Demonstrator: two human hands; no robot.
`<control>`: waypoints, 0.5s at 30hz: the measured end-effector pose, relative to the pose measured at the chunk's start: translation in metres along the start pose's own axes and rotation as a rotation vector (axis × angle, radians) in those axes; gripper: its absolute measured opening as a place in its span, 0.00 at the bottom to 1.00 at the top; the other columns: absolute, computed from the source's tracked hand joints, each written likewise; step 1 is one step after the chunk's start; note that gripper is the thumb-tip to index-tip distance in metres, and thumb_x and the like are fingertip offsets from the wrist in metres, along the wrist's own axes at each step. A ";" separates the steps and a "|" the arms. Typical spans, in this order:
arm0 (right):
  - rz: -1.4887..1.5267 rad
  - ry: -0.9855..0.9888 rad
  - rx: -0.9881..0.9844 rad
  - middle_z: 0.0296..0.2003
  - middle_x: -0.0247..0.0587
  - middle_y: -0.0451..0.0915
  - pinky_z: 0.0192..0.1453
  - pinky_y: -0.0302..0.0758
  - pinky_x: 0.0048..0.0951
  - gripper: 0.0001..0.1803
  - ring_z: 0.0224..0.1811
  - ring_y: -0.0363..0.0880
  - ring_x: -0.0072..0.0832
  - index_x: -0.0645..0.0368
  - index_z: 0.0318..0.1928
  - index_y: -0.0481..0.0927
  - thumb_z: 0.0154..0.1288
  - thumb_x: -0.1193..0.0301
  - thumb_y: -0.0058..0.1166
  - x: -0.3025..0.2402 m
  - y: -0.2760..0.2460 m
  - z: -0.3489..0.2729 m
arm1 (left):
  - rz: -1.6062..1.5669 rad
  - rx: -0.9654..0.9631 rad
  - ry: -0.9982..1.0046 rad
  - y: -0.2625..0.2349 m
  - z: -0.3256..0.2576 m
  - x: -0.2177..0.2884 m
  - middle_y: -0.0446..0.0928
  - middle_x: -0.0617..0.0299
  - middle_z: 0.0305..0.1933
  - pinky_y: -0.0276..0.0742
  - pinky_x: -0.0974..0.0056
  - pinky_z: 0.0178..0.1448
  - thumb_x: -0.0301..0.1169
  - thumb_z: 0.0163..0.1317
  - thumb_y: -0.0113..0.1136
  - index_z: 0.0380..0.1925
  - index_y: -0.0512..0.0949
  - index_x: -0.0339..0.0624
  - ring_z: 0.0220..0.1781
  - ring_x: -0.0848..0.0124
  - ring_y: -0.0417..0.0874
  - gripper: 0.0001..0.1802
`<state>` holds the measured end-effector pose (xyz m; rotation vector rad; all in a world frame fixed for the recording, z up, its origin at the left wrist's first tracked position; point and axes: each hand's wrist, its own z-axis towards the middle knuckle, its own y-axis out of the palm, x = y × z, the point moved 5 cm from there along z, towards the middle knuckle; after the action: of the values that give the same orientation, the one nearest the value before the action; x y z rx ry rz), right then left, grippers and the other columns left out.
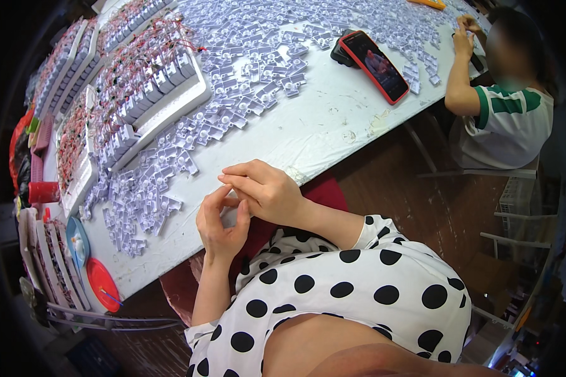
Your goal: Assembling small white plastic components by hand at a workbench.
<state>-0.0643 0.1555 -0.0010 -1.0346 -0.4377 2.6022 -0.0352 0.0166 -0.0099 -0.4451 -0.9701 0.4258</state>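
My right hand (265,192) is at the table's near edge, its fingers stretched to the left and no object visible in it. Its thumb is mostly hidden. Just below and touching it is my left hand (222,227), fingers bent, with a gap between thumb and forefinger; nothing shows between them. Nearest to both hands, on the white table (258,143), lies a spread of small pale plastic housings (154,169), each with a round boss. Whether a tiny piece sits between my fingertips is hidden.
White foam trays (176,103) of grey parts with red wires stand at left. A red-cased phone (375,68) leans on a black object. A red dish (103,284) and blue dish (77,242) lie near the left corner. Another person (506,119) sits at right.
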 end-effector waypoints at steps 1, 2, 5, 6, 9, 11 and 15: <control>-0.001 0.000 -0.002 0.45 0.40 0.84 0.41 0.83 0.30 0.17 0.42 0.83 0.33 0.59 0.47 0.85 0.53 0.79 0.60 -0.001 0.000 0.000 | 0.003 0.004 0.005 0.000 0.001 0.001 0.80 0.48 0.50 0.85 0.58 0.53 0.20 0.61 0.64 0.53 0.74 0.30 0.47 0.60 0.86 0.20; -0.003 -0.001 -0.003 0.45 0.40 0.84 0.41 0.83 0.30 0.17 0.42 0.83 0.33 0.59 0.47 0.85 0.53 0.79 0.60 -0.001 -0.001 0.001 | 0.005 0.009 0.011 -0.001 0.001 0.002 0.80 0.49 0.49 0.85 0.58 0.53 0.20 0.61 0.64 0.53 0.74 0.30 0.47 0.60 0.86 0.20; 0.001 0.007 -0.002 0.45 0.40 0.84 0.41 0.83 0.30 0.18 0.42 0.83 0.33 0.59 0.47 0.85 0.53 0.79 0.60 0.001 0.000 0.000 | -0.002 -0.005 -0.016 0.000 0.000 -0.001 0.80 0.49 0.49 0.85 0.58 0.53 0.20 0.61 0.64 0.53 0.74 0.30 0.48 0.60 0.86 0.20; 0.000 0.006 -0.002 0.45 0.40 0.84 0.41 0.83 0.30 0.18 0.42 0.83 0.33 0.59 0.47 0.85 0.53 0.79 0.60 0.001 0.000 0.000 | -0.003 -0.004 -0.015 0.000 0.000 0.000 0.80 0.49 0.49 0.85 0.58 0.53 0.20 0.61 0.64 0.53 0.74 0.30 0.48 0.60 0.86 0.20; -0.002 0.002 -0.002 0.46 0.39 0.84 0.41 0.83 0.30 0.18 0.42 0.83 0.33 0.59 0.47 0.85 0.53 0.79 0.60 0.001 0.001 0.000 | 0.011 0.007 0.009 0.000 0.000 0.001 0.79 0.48 0.50 0.85 0.58 0.53 0.21 0.61 0.64 0.53 0.74 0.30 0.48 0.59 0.86 0.20; 0.002 0.004 0.002 0.46 0.39 0.84 0.41 0.83 0.30 0.18 0.42 0.83 0.33 0.59 0.47 0.85 0.53 0.80 0.60 0.001 0.001 -0.001 | 0.004 -0.005 -0.002 0.000 0.000 0.000 0.79 0.48 0.50 0.85 0.57 0.54 0.20 0.61 0.63 0.53 0.74 0.30 0.50 0.59 0.86 0.20; 0.004 0.003 -0.001 0.46 0.39 0.84 0.41 0.83 0.29 0.18 0.42 0.83 0.33 0.59 0.47 0.85 0.53 0.80 0.60 0.001 0.001 -0.001 | 0.000 0.003 0.008 0.000 0.000 0.000 0.79 0.48 0.51 0.85 0.57 0.54 0.20 0.61 0.63 0.53 0.74 0.30 0.50 0.58 0.85 0.20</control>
<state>-0.0645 0.1555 -0.0022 -1.0412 -0.4372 2.6037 -0.0350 0.0165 -0.0100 -0.4441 -0.9619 0.4253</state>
